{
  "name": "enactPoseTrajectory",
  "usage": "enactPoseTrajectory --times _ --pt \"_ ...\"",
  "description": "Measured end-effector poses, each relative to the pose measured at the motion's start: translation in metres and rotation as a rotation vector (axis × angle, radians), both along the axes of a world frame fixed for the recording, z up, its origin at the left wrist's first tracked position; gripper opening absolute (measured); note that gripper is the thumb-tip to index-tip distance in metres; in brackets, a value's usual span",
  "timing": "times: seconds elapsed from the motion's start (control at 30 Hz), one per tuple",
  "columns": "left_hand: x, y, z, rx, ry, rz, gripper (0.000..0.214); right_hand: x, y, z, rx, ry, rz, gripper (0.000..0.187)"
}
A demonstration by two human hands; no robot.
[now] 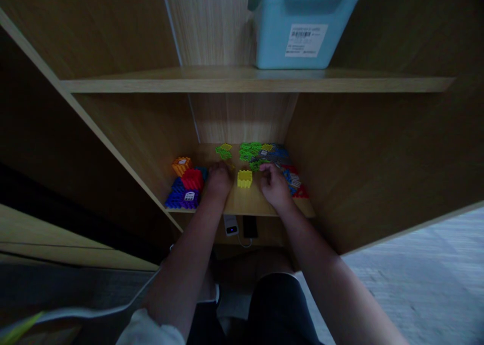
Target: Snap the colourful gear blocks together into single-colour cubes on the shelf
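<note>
On the middle shelf a small yellow box [244,179] of toothed interlocking tiles stands between my hands, touched by neither as far as I can see. My left hand [220,178] is curled down at the left of it, with a bit of a yellow toothed tile [232,168] showing at its fingertips. Most of that tile is hidden. My right hand [275,184] hovers at the right of the box, thumb and fingers bent but apart, nothing seen between them. Just beyond its fingertips lie flat green tiles [249,152].
At the left stand built tile blocks: orange [182,165], red [192,179] and purple [189,197]. Red and blue tiles [294,181] lie along the right wall. An upper shelf [227,85] bears a light-blue bin [291,42]. Below are a white device [230,225] and a dark phone-like slab [250,227].
</note>
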State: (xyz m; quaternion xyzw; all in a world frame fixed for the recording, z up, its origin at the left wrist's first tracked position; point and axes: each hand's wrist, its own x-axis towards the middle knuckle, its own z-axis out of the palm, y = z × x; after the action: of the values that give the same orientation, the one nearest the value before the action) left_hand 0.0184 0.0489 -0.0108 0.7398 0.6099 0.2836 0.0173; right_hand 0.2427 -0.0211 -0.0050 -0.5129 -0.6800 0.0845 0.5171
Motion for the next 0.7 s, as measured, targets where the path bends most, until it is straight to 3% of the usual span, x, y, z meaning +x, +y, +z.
enactPoseTrajectory --times 0.17,0.33,0.5,0.7 --pt "-0.006 0.0 -0.002 0.114 -0.295 -0.04 0.036 -0.001 0.0 -0.001 -0.002 0.005 -0.003 0.036" --pt "-0.007 -0.001 0.004 0.231 -0.41 -0.105 0.033 0.0 0.0 -0.001 0.016 0.0 0.007 0.035" --pt "-0.003 -0.016 0.017 0.418 -0.551 -0.191 0.019 -0.001 -0.003 0.002 0.038 -0.024 0.013 0.034" --pt "0.0 -0.033 0.027 0.498 -0.59 -0.378 0.037 -0.008 -0.015 0.015 0.127 -0.134 0.058 0.031"
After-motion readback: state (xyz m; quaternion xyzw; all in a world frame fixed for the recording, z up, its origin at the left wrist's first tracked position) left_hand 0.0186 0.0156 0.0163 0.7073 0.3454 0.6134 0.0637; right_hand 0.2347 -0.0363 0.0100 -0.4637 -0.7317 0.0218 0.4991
